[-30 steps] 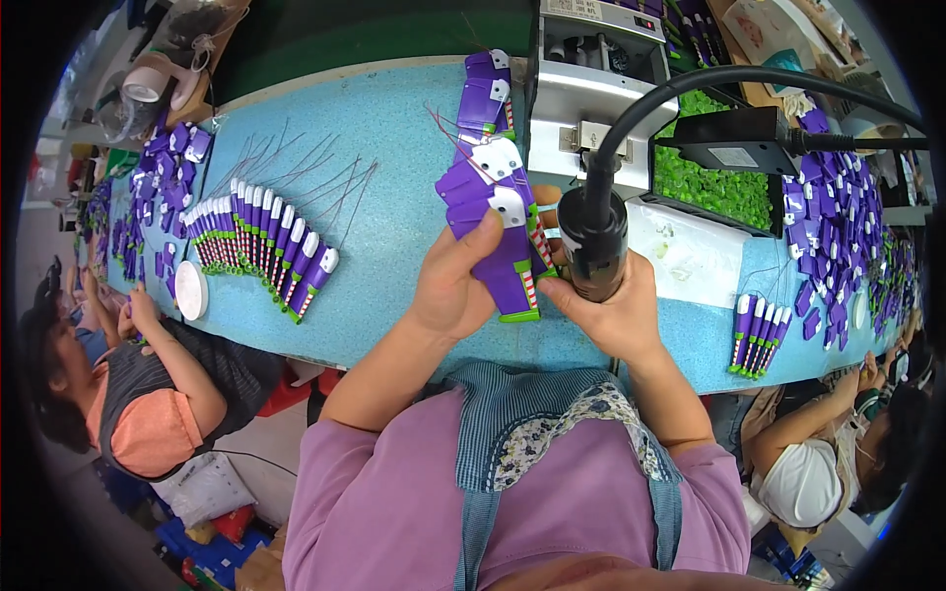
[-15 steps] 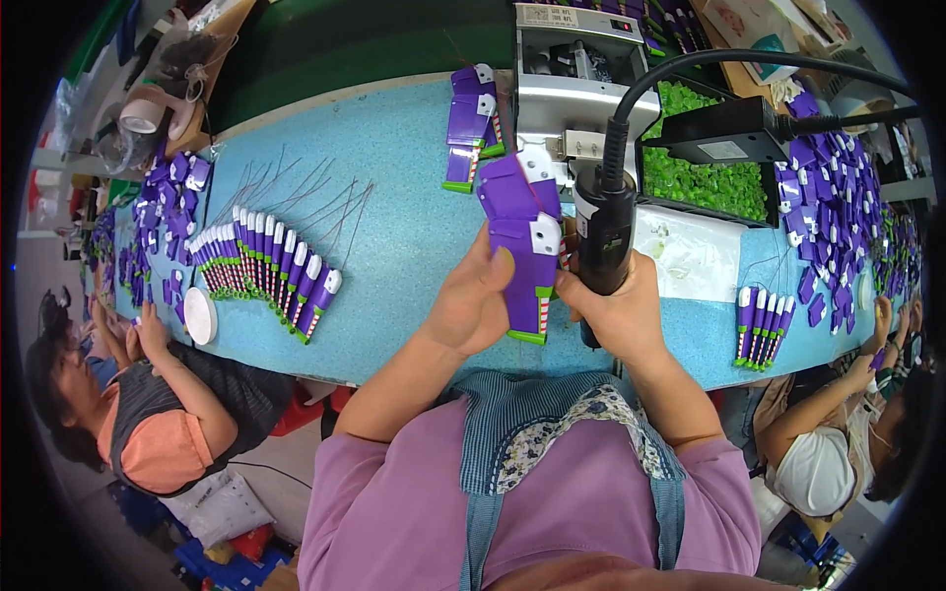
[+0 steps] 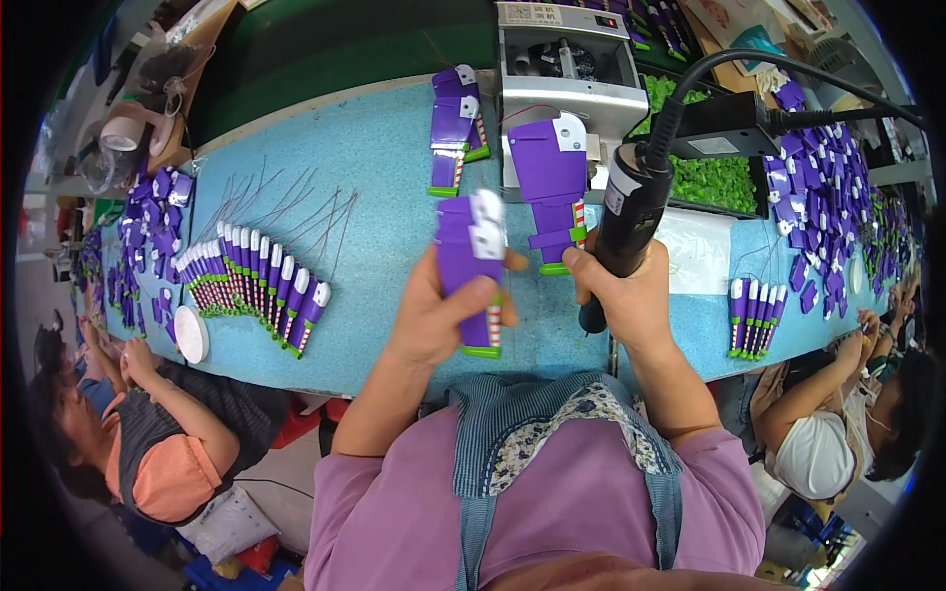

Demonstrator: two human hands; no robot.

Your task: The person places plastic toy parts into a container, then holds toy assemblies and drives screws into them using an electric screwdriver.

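My left hand (image 3: 419, 310) is closed on a purple plastic piece (image 3: 463, 258) with a white top holding dark dots and a striped, green-edged lower side; its top is smeared by motion. In my right hand (image 3: 623, 295) sits a black corded electric screwdriver (image 3: 631, 212), tilted, cable end up. The thumb and fingers of that same hand also pinch the lower end of a second purple piece (image 3: 548, 167), which stands up just left of the screwdriver. A gap separates the two pieces. Beyond them, a few similar pieces (image 3: 453, 128) lie stacked on the blue tabletop (image 3: 384, 138).
A silver machine (image 3: 567, 84) stands at the back, beside a black tray of green parts (image 3: 714, 167). A fan of wired purple pieces (image 3: 261, 266) and a white round lid (image 3: 191, 334) lie left. Purple heaps (image 3: 828, 197) lie right. The cable (image 3: 769, 61) arches overhead. People sit on both sides.
The two purple pieces, together half a second ago, are now apart. My left hand has drawn its piece leftward; the other stays with my right hand and the screwdriver, which leans more.
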